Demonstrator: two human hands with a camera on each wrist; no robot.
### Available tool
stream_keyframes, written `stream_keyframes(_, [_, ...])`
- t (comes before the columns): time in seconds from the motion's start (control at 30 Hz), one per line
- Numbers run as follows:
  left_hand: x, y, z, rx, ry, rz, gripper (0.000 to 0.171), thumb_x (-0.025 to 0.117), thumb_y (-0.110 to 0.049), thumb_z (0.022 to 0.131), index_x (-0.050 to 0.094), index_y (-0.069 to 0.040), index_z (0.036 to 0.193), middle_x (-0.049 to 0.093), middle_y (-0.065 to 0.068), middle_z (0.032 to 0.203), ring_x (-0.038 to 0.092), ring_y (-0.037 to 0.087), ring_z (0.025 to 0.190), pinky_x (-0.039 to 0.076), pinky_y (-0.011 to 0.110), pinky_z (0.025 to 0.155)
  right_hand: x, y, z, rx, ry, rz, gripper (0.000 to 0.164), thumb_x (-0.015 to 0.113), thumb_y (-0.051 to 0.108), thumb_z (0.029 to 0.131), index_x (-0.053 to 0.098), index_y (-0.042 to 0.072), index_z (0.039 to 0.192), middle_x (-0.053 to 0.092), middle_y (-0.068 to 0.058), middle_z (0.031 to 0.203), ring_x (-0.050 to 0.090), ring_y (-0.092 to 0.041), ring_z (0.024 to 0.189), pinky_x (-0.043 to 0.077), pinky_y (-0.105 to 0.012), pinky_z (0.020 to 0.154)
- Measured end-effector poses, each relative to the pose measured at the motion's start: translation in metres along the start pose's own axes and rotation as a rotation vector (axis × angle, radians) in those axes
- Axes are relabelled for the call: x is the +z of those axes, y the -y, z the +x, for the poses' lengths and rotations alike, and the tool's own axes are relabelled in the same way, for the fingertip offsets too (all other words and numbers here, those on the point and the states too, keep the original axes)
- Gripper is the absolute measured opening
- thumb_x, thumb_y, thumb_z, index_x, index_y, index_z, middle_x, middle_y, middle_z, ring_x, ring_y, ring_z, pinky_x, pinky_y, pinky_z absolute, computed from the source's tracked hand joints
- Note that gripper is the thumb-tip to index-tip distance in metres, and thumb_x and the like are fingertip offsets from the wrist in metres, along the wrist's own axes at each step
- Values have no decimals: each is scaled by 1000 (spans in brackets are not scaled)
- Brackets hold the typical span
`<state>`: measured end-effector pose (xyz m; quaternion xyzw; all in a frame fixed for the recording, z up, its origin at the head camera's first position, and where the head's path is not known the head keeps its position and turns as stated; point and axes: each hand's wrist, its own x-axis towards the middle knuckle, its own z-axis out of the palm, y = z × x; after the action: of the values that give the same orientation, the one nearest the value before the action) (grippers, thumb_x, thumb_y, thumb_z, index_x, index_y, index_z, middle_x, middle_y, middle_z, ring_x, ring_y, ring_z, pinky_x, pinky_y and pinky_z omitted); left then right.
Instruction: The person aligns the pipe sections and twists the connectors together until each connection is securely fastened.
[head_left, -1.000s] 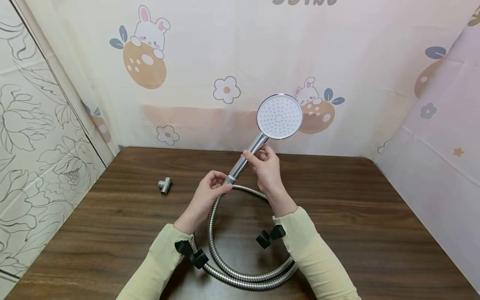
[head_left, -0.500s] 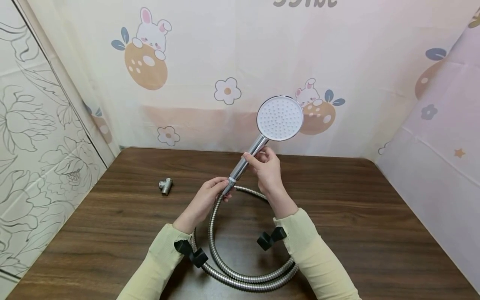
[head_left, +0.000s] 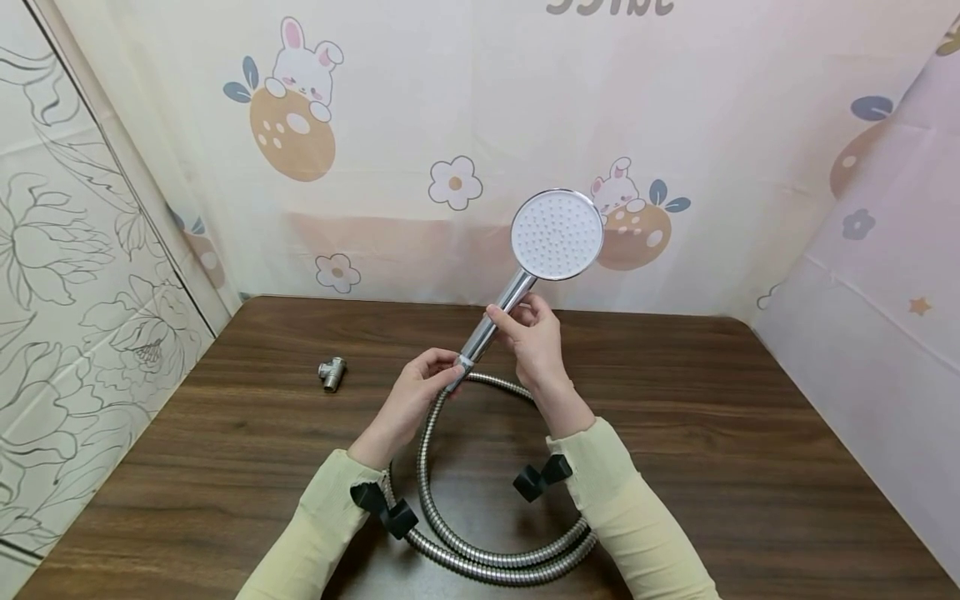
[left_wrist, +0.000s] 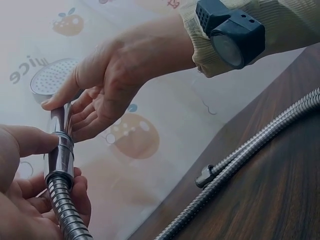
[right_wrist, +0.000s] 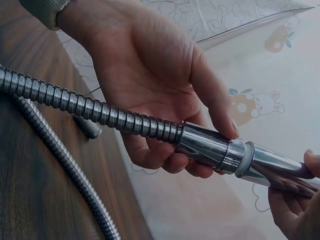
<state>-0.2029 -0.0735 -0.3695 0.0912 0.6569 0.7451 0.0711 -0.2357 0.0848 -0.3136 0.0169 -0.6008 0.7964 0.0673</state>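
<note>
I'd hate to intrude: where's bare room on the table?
Widest is the right side of the table, between the right sleeve and the printed sheet. Another lies on the left, between the metal fitting and the left sleeve. The middle is crowded: coiled hose, the left hand at its end, the right hand on the shower head.

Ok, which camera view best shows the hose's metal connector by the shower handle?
Right wrist: the connector shows large and mostly uncovered, with a pale ring between it and the handle. The head view shows it small, partly covered by the left hand; the left wrist view shows it close, but partly behind the thumb.
</note>
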Motion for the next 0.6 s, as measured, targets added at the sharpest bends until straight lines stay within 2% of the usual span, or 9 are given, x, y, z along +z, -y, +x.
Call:
stream_keyframes(0.27, [2,0,0,12,-41,12,24,59,-7,86,52,1,108,56,1,88,54,15,76,46,23,65,2,0,-2,-11,-12,-11,30,67,2,79,51,2,104,60,0,77,61,-10,68,51,-27,65])
stream_keyframes(0.43, [-1,-2,1,-41,-9,59,33,54,-15,90,53,1,119,59,3,94,57,12,78,47,30,75,1,1,-2,-11,-28,-35,30,67,2,80,51,3,104,59,1,77,60,-9,68,51,-28,66])
stream_keyframes(0.6, [-5,-3,0,-61,19,66,34,47,-18,94,55,5,117,62,5,96,60,16,79,45,31,81,1,2,-3,-16,-39,-41,29,67,0,79,51,4,103,59,2,75,58,-8,66,50,-25,63])
